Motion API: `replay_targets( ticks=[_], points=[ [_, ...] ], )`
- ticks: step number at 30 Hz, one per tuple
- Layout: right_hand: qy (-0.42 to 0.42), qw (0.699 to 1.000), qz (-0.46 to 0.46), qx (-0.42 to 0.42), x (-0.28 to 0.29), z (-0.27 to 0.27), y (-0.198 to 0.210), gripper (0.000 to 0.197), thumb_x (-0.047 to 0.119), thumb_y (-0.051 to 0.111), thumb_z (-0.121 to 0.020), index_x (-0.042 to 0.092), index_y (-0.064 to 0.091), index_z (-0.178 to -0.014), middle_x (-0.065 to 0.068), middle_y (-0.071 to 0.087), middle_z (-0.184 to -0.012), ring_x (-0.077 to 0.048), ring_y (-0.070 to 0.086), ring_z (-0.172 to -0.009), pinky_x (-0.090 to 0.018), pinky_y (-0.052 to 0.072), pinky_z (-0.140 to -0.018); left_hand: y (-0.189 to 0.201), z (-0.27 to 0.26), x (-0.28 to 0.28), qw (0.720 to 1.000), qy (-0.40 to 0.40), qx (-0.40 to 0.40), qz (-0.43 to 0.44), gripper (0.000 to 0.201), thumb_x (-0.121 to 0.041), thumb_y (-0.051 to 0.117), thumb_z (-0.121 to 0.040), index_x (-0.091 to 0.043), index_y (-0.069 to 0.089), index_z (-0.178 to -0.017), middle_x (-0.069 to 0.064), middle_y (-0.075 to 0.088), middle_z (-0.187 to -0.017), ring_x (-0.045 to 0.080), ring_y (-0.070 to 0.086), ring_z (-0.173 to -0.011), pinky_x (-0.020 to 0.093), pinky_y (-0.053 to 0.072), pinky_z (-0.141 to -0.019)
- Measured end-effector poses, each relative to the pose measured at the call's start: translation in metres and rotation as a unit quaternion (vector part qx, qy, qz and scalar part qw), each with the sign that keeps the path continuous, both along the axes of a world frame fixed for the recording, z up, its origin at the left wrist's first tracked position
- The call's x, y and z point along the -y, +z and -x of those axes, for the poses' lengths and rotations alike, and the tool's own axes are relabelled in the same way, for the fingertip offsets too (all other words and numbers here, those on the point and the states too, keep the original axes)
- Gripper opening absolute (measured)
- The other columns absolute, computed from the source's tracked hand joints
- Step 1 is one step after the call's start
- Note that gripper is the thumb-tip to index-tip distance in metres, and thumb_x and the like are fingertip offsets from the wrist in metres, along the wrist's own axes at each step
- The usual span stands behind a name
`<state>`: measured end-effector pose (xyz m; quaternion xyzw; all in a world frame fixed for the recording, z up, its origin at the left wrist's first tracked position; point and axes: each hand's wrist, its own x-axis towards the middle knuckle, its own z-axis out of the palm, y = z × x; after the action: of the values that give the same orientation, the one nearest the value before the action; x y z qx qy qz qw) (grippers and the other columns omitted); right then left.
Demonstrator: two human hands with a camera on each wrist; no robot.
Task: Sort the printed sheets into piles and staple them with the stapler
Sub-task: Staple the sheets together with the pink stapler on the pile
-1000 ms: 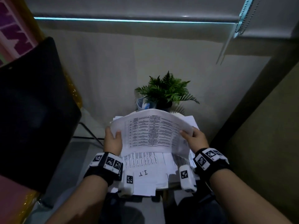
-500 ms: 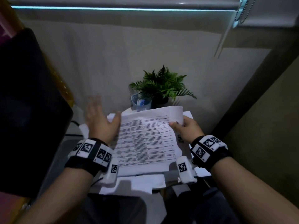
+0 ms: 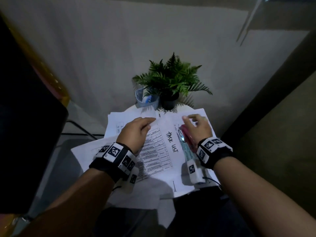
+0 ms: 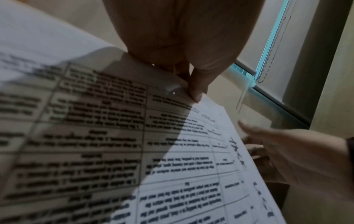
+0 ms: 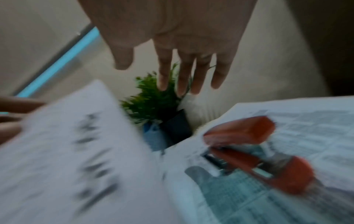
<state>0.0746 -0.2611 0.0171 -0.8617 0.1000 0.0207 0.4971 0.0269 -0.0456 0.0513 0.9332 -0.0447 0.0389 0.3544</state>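
Note:
Printed sheets lie in overlapping piles on a small round white table (image 3: 134, 109). My left hand (image 3: 151, 122) pinches the far edge of the top sheet (image 3: 164, 151), which has a table and "TASK LIST" handwritten on it. In the left wrist view the fingertips (image 4: 194, 92) nip that sheet (image 4: 172, 166), lifted slightly. A red stapler (image 3: 185, 135) lies on the right pile (image 3: 189, 155). My right hand (image 3: 192, 123) hovers just above the stapler (image 5: 249, 145); its straight, spread fingers (image 5: 182, 78) hold nothing.
A fern in a black pot (image 3: 171, 82) and a clear plastic cup (image 3: 145, 98) stand at the table's far edge against the wall. A black chair back (image 3: 25, 117) is close on the left. More sheets (image 3: 85, 151) hang over the table's left side.
The sheet both hands held up has been laid down. My left hand now pinches the "TASK LIST" sheet. My right hand has let go and moved over the stapler.

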Motion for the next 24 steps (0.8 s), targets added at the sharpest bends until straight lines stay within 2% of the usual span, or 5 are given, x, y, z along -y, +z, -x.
replay_targets(
  ticks=[5,11,16,20,24],
  points=[
    [0.108,0.944,0.244,-0.193,0.022,-0.022,-0.025,0.074,0.052,0.068,-0.077,0.011,0.043,-0.133,-0.013,0.053,-0.128,-0.030,0.053,-0.116,-0.032,0.042,-0.093,-0.018,-0.007,-0.003,1.000,0.018,-0.005,0.023,0.032,-0.013,0.052,-0.094,-0.020,0.061,-0.124,0.001,0.063,-0.097,0.017,0.057,-0.095,0.020,0.038,-0.082],
    [0.104,0.935,0.278,-0.194,0.014,-0.019,-0.046,0.039,0.031,0.047,-0.095,0.003,0.044,-0.122,-0.019,0.058,-0.118,-0.034,0.057,-0.105,-0.030,0.036,-0.074,-0.024,-0.010,-0.003,0.999,0.011,0.005,0.032,0.032,-0.012,0.052,-0.094,-0.019,0.061,-0.123,-0.007,0.056,-0.082,0.014,0.053,-0.084,0.021,0.036,-0.076],
    [-0.039,0.988,-0.013,-0.146,0.019,-0.024,-0.025,0.040,0.032,0.056,-0.086,0.006,0.047,-0.115,-0.015,0.058,-0.100,-0.032,0.058,-0.091,-0.034,0.043,-0.078,-0.019,-0.007,0.000,0.999,0.006,0.018,0.027,0.032,-0.012,0.052,-0.094,-0.019,0.062,-0.123,-0.008,0.055,-0.081,0.014,0.053,-0.083,0.022,0.037,-0.075],
    [-0.127,0.912,-0.373,-0.112,0.021,-0.019,0.013,0.008,0.014,0.052,-0.094,0.010,0.055,-0.101,-0.005,0.055,-0.073,-0.015,0.058,-0.054,-0.030,0.053,-0.055,-0.013,-0.001,0.005,1.000,0.003,0.016,0.023,0.032,-0.013,0.053,-0.094,-0.021,0.062,-0.123,-0.006,0.059,-0.091,0.013,0.055,-0.091,0.019,0.037,-0.080],
    [-0.157,0.905,-0.390,-0.058,0.015,-0.011,0.036,0.019,0.007,0.061,-0.089,0.014,0.052,-0.105,-0.001,0.049,-0.066,-0.001,0.045,-0.033,-0.029,0.050,-0.059,-0.001,0.008,0.014,1.000,0.004,0.012,0.027,0.032,-0.012,0.053,-0.093,-0.022,0.062,-0.122,-0.001,0.063,-0.096,0.014,0.057,-0.093,0.020,0.041,-0.083]
  ],
)
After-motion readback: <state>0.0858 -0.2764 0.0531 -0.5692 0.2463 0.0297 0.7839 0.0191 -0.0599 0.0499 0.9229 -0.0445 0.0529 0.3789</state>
